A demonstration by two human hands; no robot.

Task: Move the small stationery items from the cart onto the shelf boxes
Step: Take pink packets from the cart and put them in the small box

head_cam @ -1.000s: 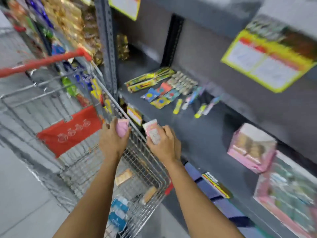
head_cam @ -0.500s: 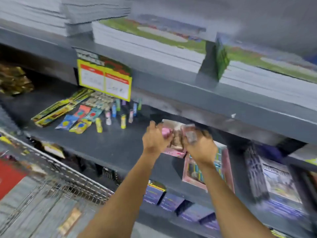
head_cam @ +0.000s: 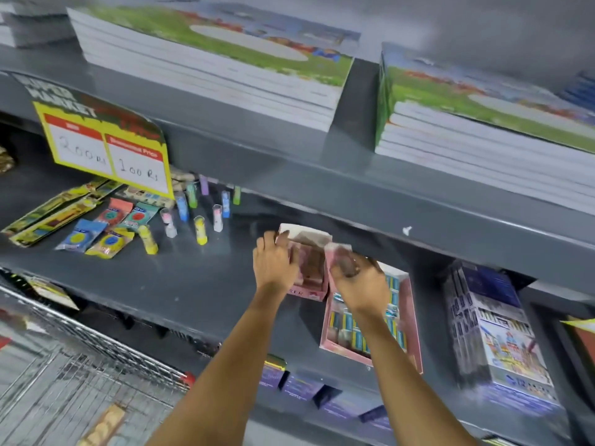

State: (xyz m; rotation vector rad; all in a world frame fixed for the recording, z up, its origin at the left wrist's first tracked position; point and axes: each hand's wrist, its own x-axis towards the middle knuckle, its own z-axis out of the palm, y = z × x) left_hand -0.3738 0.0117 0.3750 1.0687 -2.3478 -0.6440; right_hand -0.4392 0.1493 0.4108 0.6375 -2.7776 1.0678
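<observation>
A small open pink box (head_cam: 310,286) stands on the grey middle shelf (head_cam: 193,278), its white flap raised. My left hand (head_cam: 273,267) is curled at the box's left wall around a small pink item that is mostly hidden by the fingers. My right hand (head_cam: 360,283) is just right of the box, shut on a small pink-and-white packet (head_cam: 338,252) held over the box's right edge. A larger flat pink box (head_cam: 412,320) of blue and yellow items lies under my right wrist. The wire cart (head_cam: 96,365) is at lower left, with a tan packet (head_cam: 106,421) lying in it.
Upright glue tubes (head_cam: 200,230) and flat coloured packets (head_cam: 109,226) lie on the shelf's left part, under a yellow price sign (head_cam: 106,149). Notebook stacks (head_cam: 209,69) fill the shelf above, whose edge (head_cam: 354,194) overhangs my hands. A blue boxed set (head_cam: 502,336) stands at right.
Both hands carried their small items from above the cart to the shelf. They now rest at the small pink box, lower and nearer it than half a second ago.
</observation>
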